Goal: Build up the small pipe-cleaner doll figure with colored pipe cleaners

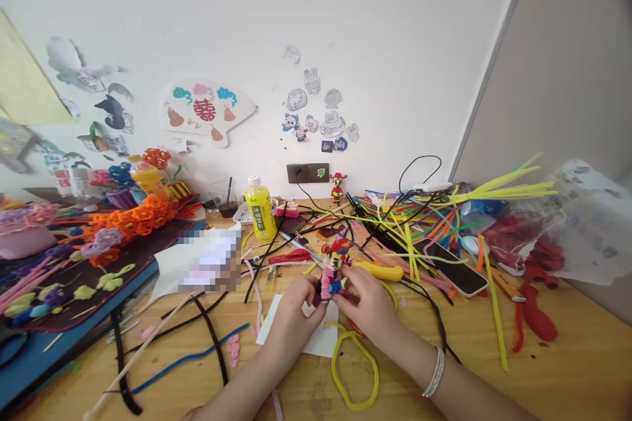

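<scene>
A small doll figure (pixel 332 270), with a red hat, a pale face and pink and blue clothing, is held upright between both my hands above the table. My left hand (pixel 292 314) pinches its lower left side with thumb and fingers. My right hand (pixel 368 302) grips it from the other side, with the fingers partly behind it. Under the hands lies a white sheet of paper (pixel 320 344). A loop of yellow pipe cleaner (pixel 376 385) rests in front of my right hand. Just behind that hand is a yellow glue gun (pixel 382 270).
A yellow-green drink bottle (pixel 261 214) stands behind my hands. Another red-hatted figure (pixel 337 188) is against the wall. Pipe cleaners (pixel 503 192), a phone (pixel 451 266) and a red balloon (pixel 540 317) lie to the right. Orange fuzzy flowers (pixel 131 227) fill the left side.
</scene>
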Demonstrator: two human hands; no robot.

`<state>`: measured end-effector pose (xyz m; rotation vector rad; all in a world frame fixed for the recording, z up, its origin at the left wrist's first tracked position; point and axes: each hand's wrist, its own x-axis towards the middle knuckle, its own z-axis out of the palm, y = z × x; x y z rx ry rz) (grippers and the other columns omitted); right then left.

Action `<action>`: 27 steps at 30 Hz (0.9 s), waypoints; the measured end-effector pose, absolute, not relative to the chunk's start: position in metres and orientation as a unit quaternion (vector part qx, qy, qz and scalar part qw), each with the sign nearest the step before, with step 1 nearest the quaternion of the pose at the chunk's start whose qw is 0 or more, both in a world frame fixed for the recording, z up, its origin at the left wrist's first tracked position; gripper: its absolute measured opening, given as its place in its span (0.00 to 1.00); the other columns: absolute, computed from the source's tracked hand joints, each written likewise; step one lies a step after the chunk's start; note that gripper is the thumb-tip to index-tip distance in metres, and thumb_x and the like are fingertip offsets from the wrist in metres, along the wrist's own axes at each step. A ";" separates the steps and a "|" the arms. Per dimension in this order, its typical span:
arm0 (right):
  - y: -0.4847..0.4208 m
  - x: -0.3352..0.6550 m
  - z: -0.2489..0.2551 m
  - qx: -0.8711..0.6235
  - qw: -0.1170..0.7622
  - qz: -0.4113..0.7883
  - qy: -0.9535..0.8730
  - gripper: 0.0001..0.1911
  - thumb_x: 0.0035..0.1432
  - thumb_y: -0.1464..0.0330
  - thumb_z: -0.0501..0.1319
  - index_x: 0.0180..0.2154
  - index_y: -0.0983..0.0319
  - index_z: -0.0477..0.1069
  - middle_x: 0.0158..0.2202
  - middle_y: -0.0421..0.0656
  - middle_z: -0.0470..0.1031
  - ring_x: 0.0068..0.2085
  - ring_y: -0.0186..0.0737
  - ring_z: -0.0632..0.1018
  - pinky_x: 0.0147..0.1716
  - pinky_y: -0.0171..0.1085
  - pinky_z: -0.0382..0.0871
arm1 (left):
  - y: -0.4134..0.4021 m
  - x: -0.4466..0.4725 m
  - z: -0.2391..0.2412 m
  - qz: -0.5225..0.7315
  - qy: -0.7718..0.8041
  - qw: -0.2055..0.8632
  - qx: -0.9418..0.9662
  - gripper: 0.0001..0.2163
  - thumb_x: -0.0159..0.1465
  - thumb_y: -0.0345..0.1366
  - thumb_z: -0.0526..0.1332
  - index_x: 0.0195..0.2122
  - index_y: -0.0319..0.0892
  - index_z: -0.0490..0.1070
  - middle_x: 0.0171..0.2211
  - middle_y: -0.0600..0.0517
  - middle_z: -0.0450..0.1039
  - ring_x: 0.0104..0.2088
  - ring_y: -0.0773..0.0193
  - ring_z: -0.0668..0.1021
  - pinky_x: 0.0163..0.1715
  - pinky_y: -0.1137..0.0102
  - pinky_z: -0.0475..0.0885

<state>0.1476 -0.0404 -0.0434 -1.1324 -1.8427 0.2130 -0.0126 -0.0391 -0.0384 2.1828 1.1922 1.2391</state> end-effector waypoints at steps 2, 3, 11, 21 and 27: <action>-0.045 0.148 -0.039 -0.446 0.476 0.052 -0.756 0.14 0.49 0.71 0.60 0.41 0.62 0.68 0.37 0.47 0.74 0.39 0.45 0.74 0.38 0.41 0.68 | -0.043 -0.012 -0.037 0.455 0.414 0.181 0.767 0.12 0.52 0.27 0.55 0.20 0.45 0.49 0.28 0.53 0.67 0.29 0.66 0.69 0.29 0.71 0.64; -0.047 0.149 -0.038 -0.442 0.477 0.048 -0.758 0.14 0.49 0.71 0.60 0.41 0.62 0.67 0.37 0.47 0.74 0.39 0.45 0.74 0.38 0.41 0.68 | -0.044 -0.011 -0.037 0.457 0.419 0.188 0.762 0.12 0.52 0.27 0.55 0.20 0.45 0.48 0.26 0.54 0.66 0.28 0.66 0.68 0.28 0.72 0.63; -0.045 0.145 -0.042 -0.454 0.495 0.267 -0.691 0.14 0.54 0.67 0.57 0.44 0.60 0.69 0.38 0.45 0.76 0.38 0.43 0.76 0.36 0.39 0.71 | -0.046 -0.009 -0.035 0.480 0.419 0.312 0.705 0.14 0.54 0.36 0.59 0.21 0.44 0.50 0.22 0.58 0.57 0.24 0.69 0.63 0.24 0.73 0.61; -0.041 0.141 -0.043 -0.401 0.525 0.478 -0.579 0.15 0.53 0.59 0.57 0.39 0.61 0.73 0.36 0.43 0.75 0.40 0.41 0.75 0.38 0.38 0.69 | -0.052 -0.011 -0.031 0.449 0.395 0.240 0.764 0.12 0.54 0.39 0.61 0.23 0.43 0.56 0.25 0.55 0.62 0.27 0.65 0.65 0.28 0.71 0.62; -0.043 0.138 -0.041 -0.381 0.523 0.550 -0.528 0.16 0.51 0.57 0.59 0.36 0.61 0.73 0.34 0.42 0.75 0.37 0.40 0.75 0.37 0.37 0.70 | -0.052 -0.011 -0.028 0.444 0.396 0.226 0.771 0.11 0.54 0.38 0.61 0.24 0.44 0.57 0.25 0.55 0.61 0.27 0.66 0.65 0.28 0.70 0.62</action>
